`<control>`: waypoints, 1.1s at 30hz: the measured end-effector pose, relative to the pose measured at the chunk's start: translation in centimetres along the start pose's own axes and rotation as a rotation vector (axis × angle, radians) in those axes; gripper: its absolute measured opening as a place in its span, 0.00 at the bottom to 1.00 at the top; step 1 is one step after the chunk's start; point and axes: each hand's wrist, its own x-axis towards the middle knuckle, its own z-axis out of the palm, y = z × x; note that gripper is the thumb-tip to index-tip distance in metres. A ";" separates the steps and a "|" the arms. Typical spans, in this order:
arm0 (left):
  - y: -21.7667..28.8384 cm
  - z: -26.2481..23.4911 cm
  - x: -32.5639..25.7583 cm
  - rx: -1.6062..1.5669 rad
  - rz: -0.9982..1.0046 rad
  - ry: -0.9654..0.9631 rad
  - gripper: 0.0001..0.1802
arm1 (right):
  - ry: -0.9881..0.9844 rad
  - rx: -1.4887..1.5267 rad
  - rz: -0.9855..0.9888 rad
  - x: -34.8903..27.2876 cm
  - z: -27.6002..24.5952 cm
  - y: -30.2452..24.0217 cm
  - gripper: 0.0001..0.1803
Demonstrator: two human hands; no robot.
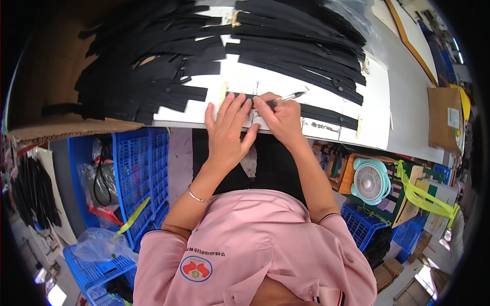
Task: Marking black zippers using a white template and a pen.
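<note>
Two bare hands work at the near edge of a white table (398, 97). The left hand (227, 127) lies flat, fingers spread, pressing down on one end of a black strip (321, 113) that runs rightward along the table edge. The right hand (282, 116) sits just beside it, closed around a silver pen (287, 97) whose tip points up and to the right, above the strip. Stacks of black strips (168, 61) cover the far side of the table. A blue crate (140, 173) stands below left, and a small teal fan (371, 181) below right.
</note>
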 end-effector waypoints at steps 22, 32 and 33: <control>0.0 -0.3 -0.3 0.046 -0.019 -0.041 0.30 | 0.181 0.012 0.253 -1.9 -8.3 3.2 0.15; 4.9 3.1 3.2 -0.266 0.126 0.089 0.17 | 0.143 -0.138 0.208 -1.9 -8.2 3.3 0.12; 5.5 3.9 3.8 -0.266 0.126 0.087 0.17 | 0.168 -0.140 0.177 -1.9 -8.1 3.4 0.11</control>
